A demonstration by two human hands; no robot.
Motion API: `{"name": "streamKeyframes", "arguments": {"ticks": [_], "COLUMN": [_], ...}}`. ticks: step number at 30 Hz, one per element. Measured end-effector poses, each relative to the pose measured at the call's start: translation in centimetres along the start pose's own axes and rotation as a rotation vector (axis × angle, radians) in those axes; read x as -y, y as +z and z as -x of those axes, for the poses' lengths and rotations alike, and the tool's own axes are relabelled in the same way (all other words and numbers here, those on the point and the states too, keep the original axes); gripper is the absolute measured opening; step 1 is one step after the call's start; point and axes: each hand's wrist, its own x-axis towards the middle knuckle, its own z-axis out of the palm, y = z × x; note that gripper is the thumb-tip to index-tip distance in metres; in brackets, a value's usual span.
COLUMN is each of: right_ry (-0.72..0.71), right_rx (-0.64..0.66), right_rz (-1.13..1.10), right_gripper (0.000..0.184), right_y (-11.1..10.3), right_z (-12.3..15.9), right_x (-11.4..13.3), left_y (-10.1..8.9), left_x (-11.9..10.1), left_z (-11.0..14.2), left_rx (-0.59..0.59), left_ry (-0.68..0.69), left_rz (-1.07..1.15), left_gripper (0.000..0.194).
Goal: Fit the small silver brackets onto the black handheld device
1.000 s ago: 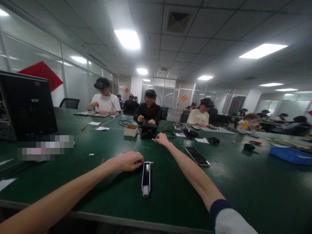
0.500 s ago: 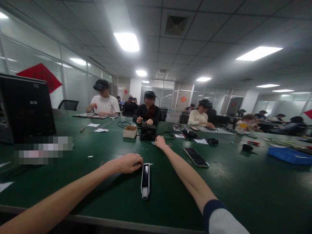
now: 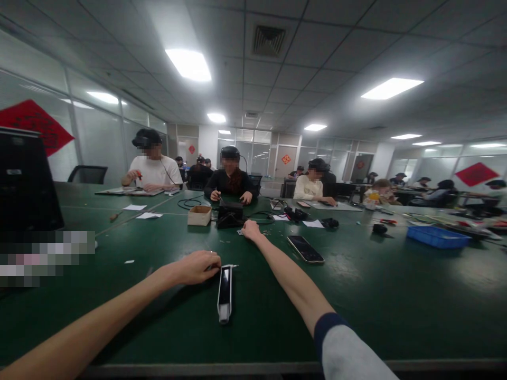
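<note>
My left hand (image 3: 195, 266) rests on the green table (image 3: 356, 295) with its fingers curled, touching the far end of a slim white and black device (image 3: 224, 293) that lies lengthwise toward me. A thin metal tip sticks out of that far end. My right hand (image 3: 251, 230) is stretched far forward, fingers closed down on small loose parts (image 3: 266, 232) beside a black box (image 3: 229, 215). What it pinches is too small to make out.
A smartphone (image 3: 305, 249) lies right of my right arm. A small cardboard box (image 3: 199, 215) stands by the black box. A dark monitor (image 3: 24, 182) is at left, a blue tray (image 3: 437, 237) at far right. Several people work at the far side.
The view has swung slightly right, so everything sits further left in frame. My right hand stays by the small parts; my left hand remains at the device's far end.
</note>
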Motion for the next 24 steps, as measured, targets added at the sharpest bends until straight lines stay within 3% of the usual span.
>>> {"name": "streamKeyframes", "arguments": {"ticks": [5,13,24], "right_ry": [0.034,0.229,0.403], "right_rx": [-0.063,-0.083,-0.099], "right_rz": [0.016,0.033,0.074], "right_gripper": [0.045,0.067,0.087], "right_y": [-0.4,-0.7,0.8], "right_z": [0.4,1.3,-0.6], "right_x": [-1.9,-7.3,-10.0], "left_y": [-0.3,-0.1,-0.1], "left_x": [-0.2,0.0,-0.4], "left_z": [0.1,0.0,0.0], "left_rx": [0.023,0.028,0.003], "left_ry": [-0.029,-0.03,0.001], "left_rz": [0.004,0.01,0.005], "left_gripper": [0.017,0.017,0.016]}}
